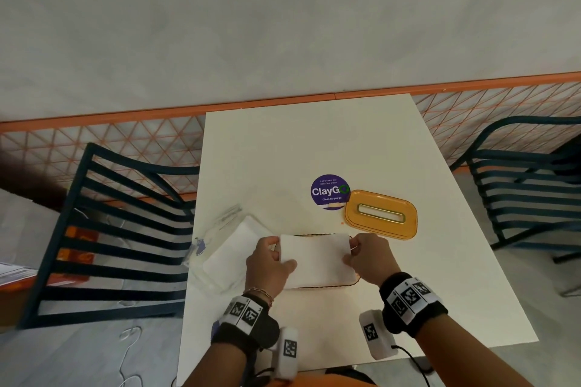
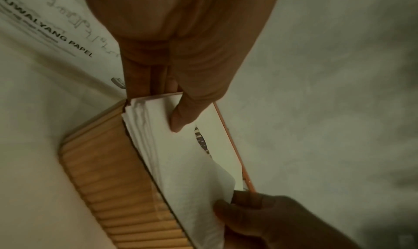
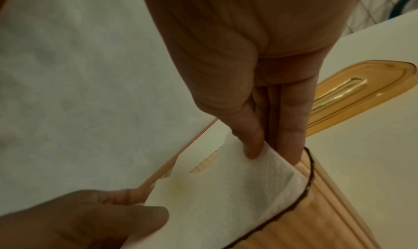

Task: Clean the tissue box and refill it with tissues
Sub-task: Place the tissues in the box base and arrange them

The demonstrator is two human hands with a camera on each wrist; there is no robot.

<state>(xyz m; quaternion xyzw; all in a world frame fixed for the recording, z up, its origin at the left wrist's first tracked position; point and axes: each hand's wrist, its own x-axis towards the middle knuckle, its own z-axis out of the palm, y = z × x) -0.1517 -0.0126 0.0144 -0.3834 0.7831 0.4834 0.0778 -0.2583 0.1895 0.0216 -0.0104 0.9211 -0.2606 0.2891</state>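
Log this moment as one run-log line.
step: refill | left hand and right hand: hold tissue stack ends, lowering into tissue box | lid: off, on table

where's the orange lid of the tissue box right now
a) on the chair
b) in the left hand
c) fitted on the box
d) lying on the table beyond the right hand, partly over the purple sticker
d: the orange lid lies flat on the table, off the box, its corner overlapping the purple sticker, while the left hand and right hand both grip the tissue stack.
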